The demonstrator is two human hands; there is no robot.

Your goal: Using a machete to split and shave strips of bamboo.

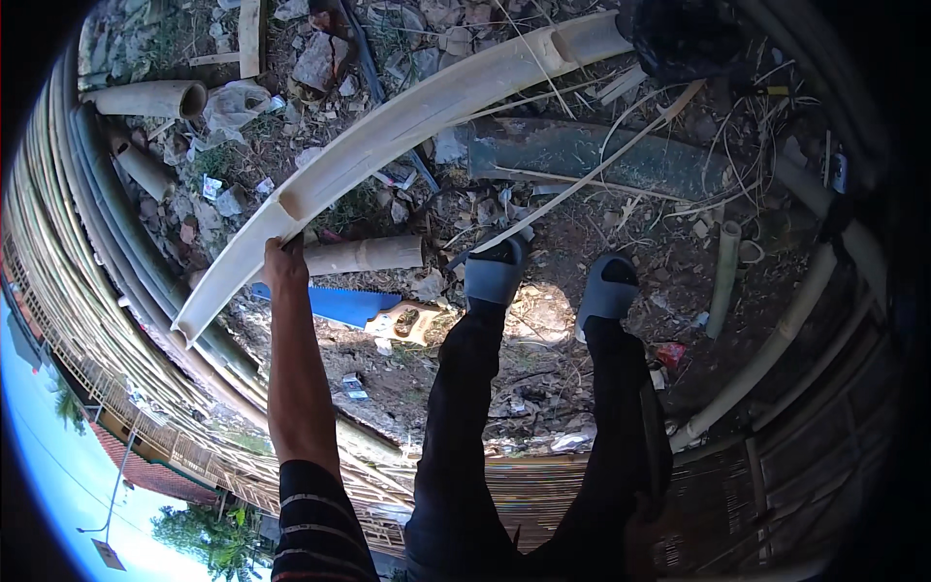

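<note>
A long pale half of split bamboo (388, 136) lies across the view, its hollow side up, from the left up to the top right. My left hand (283, 264) has its fingers closed on the near edge of this half, beside one of its inner joint walls. Just below the bamboo, a hand saw (354, 307) with a blue blade and wooden handle lies on the ground. A short round bamboo piece (364, 255) rests between the saw and the split half. My right hand does not show.
Long bamboo poles (87, 223) are stacked along the left. My feet in grey sandals (495, 276) stand on rubble-strewn soil. A flat dark board (592, 155) and thin bamboo strips lie beyond them. A black bag (679, 39) covers the split bamboo's far end.
</note>
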